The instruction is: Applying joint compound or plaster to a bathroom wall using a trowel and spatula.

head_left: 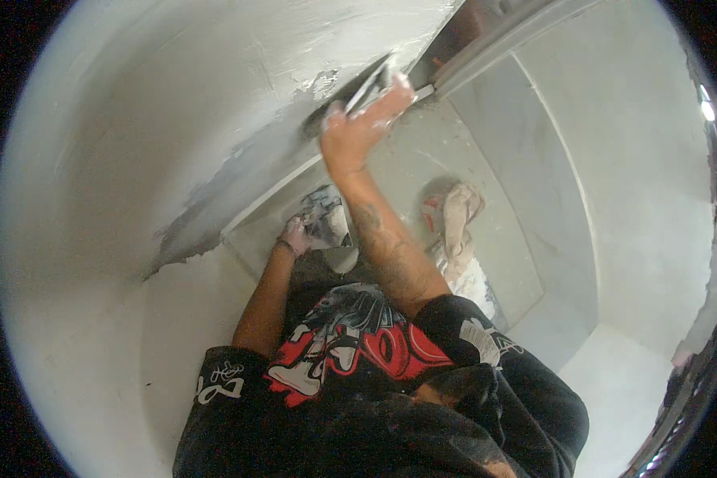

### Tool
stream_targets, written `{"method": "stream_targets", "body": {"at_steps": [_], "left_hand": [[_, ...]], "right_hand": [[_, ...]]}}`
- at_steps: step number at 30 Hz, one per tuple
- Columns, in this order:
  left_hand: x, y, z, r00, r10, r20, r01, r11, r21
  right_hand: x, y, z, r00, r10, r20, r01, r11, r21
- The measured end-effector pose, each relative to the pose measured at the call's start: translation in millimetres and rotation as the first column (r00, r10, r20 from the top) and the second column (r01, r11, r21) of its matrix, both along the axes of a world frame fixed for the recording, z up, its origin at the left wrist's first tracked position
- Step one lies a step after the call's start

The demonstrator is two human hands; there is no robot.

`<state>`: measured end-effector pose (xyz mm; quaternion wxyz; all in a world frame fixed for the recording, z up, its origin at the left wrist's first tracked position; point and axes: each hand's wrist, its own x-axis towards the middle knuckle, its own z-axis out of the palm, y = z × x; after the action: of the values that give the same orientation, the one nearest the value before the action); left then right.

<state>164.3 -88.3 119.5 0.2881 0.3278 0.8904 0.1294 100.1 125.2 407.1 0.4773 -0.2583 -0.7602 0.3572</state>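
My right hand (358,131), smeared with white plaster, is closed round a plastering trowel (370,84). The trowel's blade lies edge-on along the wall (215,88) to my left, which carries wet-looking plaster with ridges. Lower down, near my body, my left hand (296,236) grips the edge of a flat plaster-smeared plate (327,217). Grey and white plaster covers the plate's face. Its exact kind I cannot tell, and part of the left fingers is hidden.
On the floor (422,151) to my right lies a crumpled beige sack (458,227), beside a whitish plaster-covered bag (472,288) partly hidden by my arm. A smooth grey wall (534,135) closes off the right side. A dark opening (474,24) shows at the top.
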Motion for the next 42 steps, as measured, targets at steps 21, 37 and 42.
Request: {"method": "stream_targets", "body": {"at_steps": [21, 37, 42], "left_hand": [[2, 28, -29, 0.288, -0.097, 0.953, -0.894, 0.330, 0.303], [-7, -16, -76, 0.861, 0.057, 0.506, -0.426, 0.625, 0.655], [-21, 38, 11, 0.916, -0.378, 0.136, 0.359, 0.922, 0.144]], "right_hand": [[6, -7, -16, 0.995, -0.053, 0.086, 0.058, 0.997, -0.051], [-5, 43, 20, 0.990, 0.037, -0.135, -0.044, 0.998, -0.051], [6, -38, -9, 0.998, 0.055, -0.021, -0.054, 0.996, 0.069]]}}
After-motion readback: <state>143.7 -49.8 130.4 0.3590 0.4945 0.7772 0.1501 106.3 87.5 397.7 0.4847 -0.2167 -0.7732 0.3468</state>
